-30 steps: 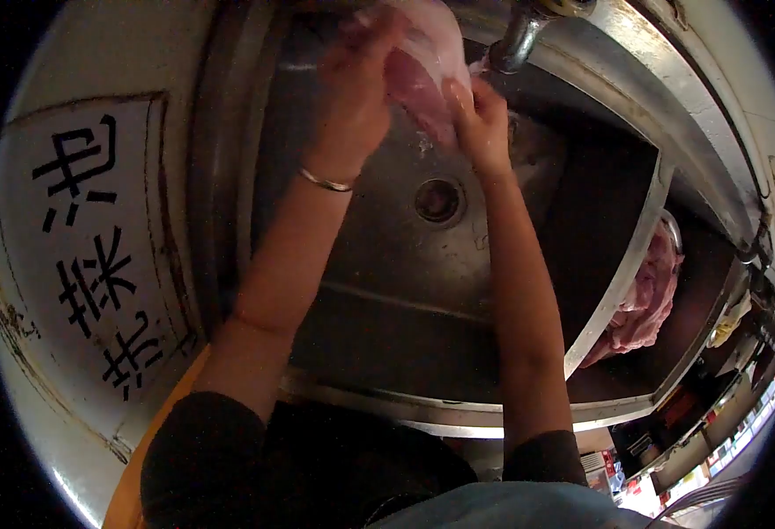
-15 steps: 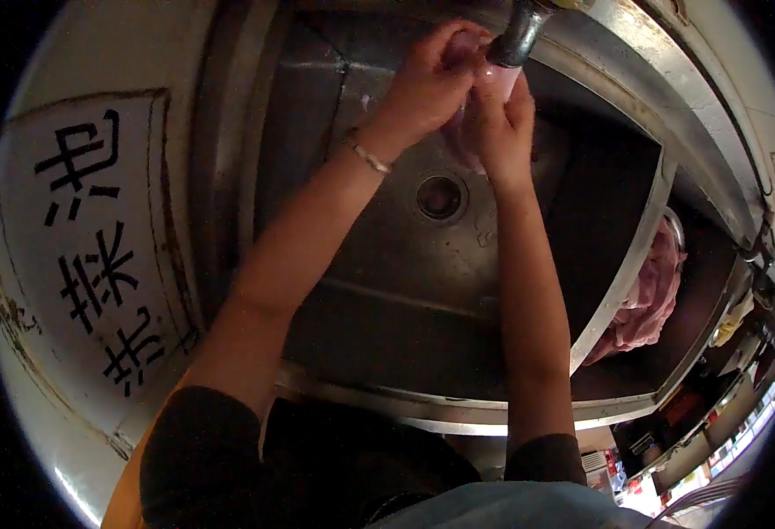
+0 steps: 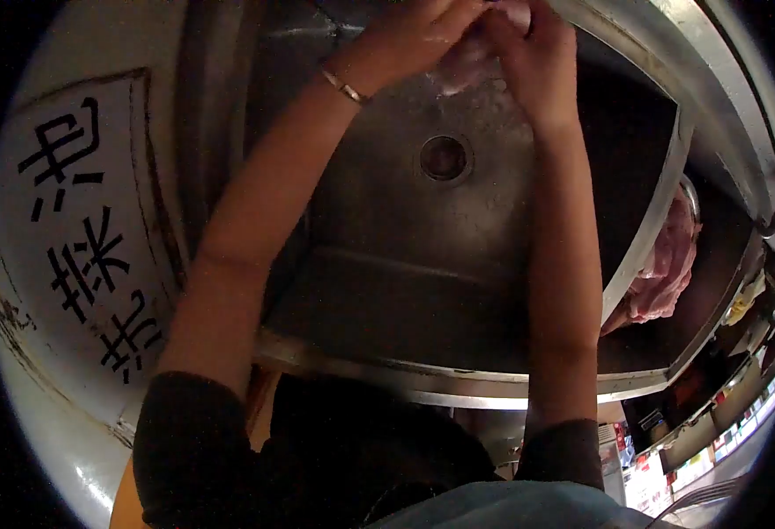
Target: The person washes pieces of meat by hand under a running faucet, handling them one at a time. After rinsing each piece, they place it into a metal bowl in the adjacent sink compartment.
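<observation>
At the top edge of the view, both hands are over the steel sink. My left hand has its fingers closed on a pale pink piece of raw meat. From the other side, my right hand grips the same piece, its thumb bent over it. The meat hangs below the fingers, above the sink floor; its upper part is hidden by the hands or cut off by the frame. Below the hands lies the round drain.
A metal divider separates a second basin on the right, where a heap of pink raw meat rests against a curved metal rim. On the left stands a white panel with black characters. The sink's front edge runs before my body.
The view has shifted, so the drain sits higher and the tap has left the frame. My hands, still on the meat, are now at the top edge and the meat hangs lower between them.
</observation>
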Tool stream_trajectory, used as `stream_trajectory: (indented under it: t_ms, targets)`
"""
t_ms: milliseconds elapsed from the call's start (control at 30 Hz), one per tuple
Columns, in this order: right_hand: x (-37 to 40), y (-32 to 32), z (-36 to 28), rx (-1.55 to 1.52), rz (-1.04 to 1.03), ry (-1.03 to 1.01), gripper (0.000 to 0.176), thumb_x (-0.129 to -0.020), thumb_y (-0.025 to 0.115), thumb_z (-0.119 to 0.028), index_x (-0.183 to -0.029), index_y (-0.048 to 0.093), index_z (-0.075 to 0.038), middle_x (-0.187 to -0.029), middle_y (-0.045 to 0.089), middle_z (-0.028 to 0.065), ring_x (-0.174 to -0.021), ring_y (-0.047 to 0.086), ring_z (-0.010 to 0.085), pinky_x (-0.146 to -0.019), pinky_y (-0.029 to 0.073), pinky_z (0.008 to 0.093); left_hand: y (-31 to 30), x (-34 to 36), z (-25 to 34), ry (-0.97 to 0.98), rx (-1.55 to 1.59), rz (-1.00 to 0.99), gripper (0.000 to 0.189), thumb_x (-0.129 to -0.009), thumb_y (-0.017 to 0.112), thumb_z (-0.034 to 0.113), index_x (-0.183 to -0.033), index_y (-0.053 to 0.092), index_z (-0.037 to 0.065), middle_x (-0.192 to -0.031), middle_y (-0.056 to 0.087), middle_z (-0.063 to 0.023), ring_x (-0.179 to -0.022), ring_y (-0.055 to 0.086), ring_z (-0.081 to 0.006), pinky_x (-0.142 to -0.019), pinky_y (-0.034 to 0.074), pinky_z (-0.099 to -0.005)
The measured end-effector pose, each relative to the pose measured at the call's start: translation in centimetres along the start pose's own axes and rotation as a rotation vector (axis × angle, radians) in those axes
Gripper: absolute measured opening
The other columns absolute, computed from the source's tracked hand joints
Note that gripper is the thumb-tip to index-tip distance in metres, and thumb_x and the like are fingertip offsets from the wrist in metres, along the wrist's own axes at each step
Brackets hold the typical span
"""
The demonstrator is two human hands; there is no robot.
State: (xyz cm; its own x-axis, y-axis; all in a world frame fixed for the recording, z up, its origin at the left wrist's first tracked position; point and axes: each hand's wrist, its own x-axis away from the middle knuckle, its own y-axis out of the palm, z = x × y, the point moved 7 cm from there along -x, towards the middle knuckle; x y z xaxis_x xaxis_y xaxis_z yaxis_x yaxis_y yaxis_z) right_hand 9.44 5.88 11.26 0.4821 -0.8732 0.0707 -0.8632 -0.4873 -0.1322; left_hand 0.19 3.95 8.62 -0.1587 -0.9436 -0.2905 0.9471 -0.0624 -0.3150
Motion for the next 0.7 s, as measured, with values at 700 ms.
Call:
stream_trajectory:
  t_ms: [700]
  targets:
    - [-0.8, -3.2, 0.5, -0.701, 0.268, -0.273, 0.020, -0.084, 0.054, -0.015, -0.101, 0.052, -0.005, -0.098, 0.055, 0.0060, -0.084, 0.054, 0.0141, -0.075, 0.044, 0.0285, 0.6, 2.7, -5.7, -0.278, -0.001, -0.044, 0.034, -0.080, 0.061, 0.020, -0.108, 0.051, 0.003, -0.104, 0.053, -0.0042, -0.095, 0.053, -0.0151, -0.076, 0.044, -0.0307]
